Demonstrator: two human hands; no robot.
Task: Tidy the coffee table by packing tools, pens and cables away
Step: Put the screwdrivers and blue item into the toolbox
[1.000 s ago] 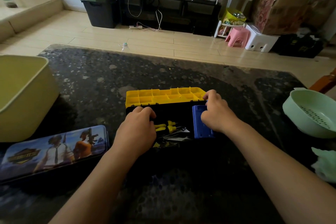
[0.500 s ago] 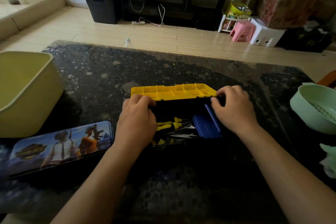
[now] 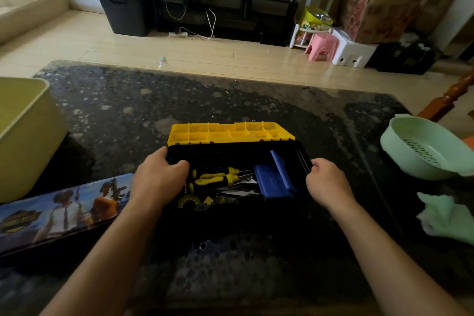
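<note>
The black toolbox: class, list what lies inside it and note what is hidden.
Inside the black toolbox lie yellow-handled screwdrivers, a blue case and dark metal pieces too dim to name. The left hand covers its left corner; the bottom beneath the tools is hidden.

The bare left forearm [image 3: 102, 251] and right forearm [image 3: 384, 251] reach in from the bottom edge and converge a little toward the middle. The wrists are fairly straight and the backs of the hands face up toward the camera. The left grip [image 3: 160, 177] has its fingers [image 3: 179, 163] curled over the left end wall of the toolbox [image 3: 230, 152], fingertips dipping inside the rim and thumb hidden beneath the hand. The right grip [image 3: 327, 182] sits at the opposite end at much the same height. Its fingers [image 3: 314, 165] are bent tightly and hold the right end wall, fingertips tucked out of sight. The two grips are well apart.
</note>
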